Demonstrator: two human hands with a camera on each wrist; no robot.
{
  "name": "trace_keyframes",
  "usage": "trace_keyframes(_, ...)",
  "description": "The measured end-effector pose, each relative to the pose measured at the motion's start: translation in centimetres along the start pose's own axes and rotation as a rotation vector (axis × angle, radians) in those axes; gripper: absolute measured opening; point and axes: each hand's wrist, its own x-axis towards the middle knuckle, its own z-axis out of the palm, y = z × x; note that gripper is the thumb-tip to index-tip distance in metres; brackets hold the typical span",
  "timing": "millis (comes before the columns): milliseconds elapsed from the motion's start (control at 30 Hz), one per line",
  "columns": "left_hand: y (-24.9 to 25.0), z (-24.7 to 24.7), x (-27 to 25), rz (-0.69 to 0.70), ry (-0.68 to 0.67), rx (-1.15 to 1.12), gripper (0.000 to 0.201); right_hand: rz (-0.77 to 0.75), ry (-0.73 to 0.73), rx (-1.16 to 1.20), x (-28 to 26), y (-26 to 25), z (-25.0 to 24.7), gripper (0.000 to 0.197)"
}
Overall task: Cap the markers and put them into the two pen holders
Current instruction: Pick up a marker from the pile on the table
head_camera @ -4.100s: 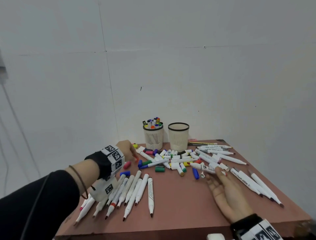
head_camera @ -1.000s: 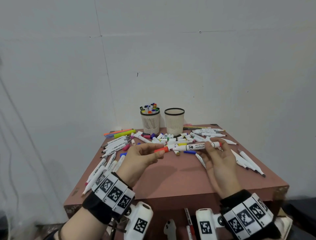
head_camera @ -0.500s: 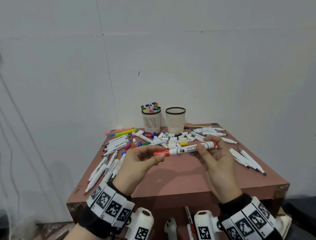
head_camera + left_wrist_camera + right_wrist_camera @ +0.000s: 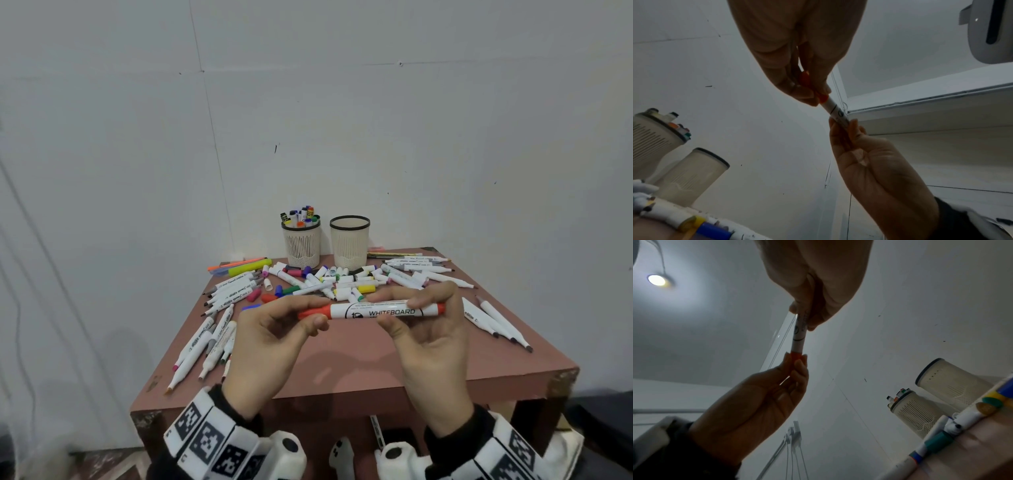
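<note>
Evidently light, stiff and smooth-walled, the white plastic whiteboard marker with orange ends [image 4: 373,310] is judged best taken by its barrel and cap, as it is now: the barrel is pinched by the right hand [image 4: 430,337], the orange cap [image 4: 313,312] by the left hand [image 4: 270,339]. It is held level in the air above the brown desk [image 4: 359,363], towards the near edge, with "WHITEBOARD" printed along its barrel. At the far edge are stood two cream mesh pen holders [image 4: 349,241], the left one part filled, loose markers and caps being scattered before them.
</note>
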Motion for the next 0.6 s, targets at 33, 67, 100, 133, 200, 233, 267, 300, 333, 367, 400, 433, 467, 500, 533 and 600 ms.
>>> trace_keyframes(33,0.0,-0.1,0.0,-0.011,-0.011,0.004,0.017,-0.013,-0.006,-0.021,-0.2,0.0,0.1,0.036)
trace_keyframes(67,0.0,-0.2,0.0,-0.025,-0.020,0.000,0.017,-0.019,-0.013,-0.033,-0.4,0.1,0.1,0.036)
trace_keyframes(100,0.0,-0.4,0.0,-0.038,-0.027,-0.007,0.015,-0.023,-0.019,-0.036,-0.4,0.2,0.1,0.036)
trace_keyframes(133,0.0,-0.5,0.0,-0.049,-0.032,-0.011,0.017,-0.024,-0.025,-0.033,-0.4,0.2,0.1,0.034)
trace_keyframes(200,0.0,-0.9,0.2,-0.063,-0.051,-0.006,0.019,-0.001,-0.043,-0.012,-0.3,0.2,0.0,0.033)
trace_keyframes(233,0.1,-1.1,0.3,-0.067,-0.068,0.005,0.018,0.030,-0.063,-0.007,-0.1,0.1,0.0,0.033)
trace_keyframes(267,0.2,-1.3,0.4,-0.067,-0.089,0.021,0.017,0.070,-0.087,-0.019,0.2,-0.1,-0.1,0.031)
trace_keyframes(300,0.4,-1.5,0.4,-0.064,-0.105,0.041,0.016,0.107,-0.117,-0.043,0.6,-0.3,-0.2,0.030)
trace_keyframes(333,0.5,-1.8,0.5,-0.063,-0.110,0.059,0.016,0.135,-0.154,-0.070,1.0,-0.5,-0.3,0.028)
trace_keyframes(367,0.5,-2.1,0.5,-0.060,-0.107,0.073,0.016,0.159,-0.190,-0.086,1.5,-0.7,-0.5,0.027)
trace_keyframes(400,0.5,-2.4,0.6,-0.057,-0.094,0.080,0.018,0.176,-0.219,-0.102,2.1,-0.9,-0.7,0.026)
trace_keyframes(433,0.4,-2.7,0.7,-0.054,-0.074,0.085,0.021,0.187,-0.234,-0.131,2.8,-1.2,-1.0,0.023)
trace_keyframes(467,0.4,-3.1,0.9,-0.055,-0.057,0.092,0.022,0.196,-0.241,-0.174,3.5,-1.5,-1.2,0.021)
trace_keyframes(500,0.5,-3.3,1.1,-0.055,-0.051,0.115,0.022,0.209,-0.250,-0.219,4.2,-2.0,-1.4,0.019)
trace_keyframes(533,0.7,-3.5,1.2,-0.052,-0.065,0.147,0.021,0.223,-0.265,-0.260,4.9,-2.4,-1.5,0.017)
trace_keyframes(600,1.1,-3.6,1.7,-0.042,-0.114,0.224,0.017,0.250,-0.311,-0.295,6.0,-3.2,-1.5,0.012)
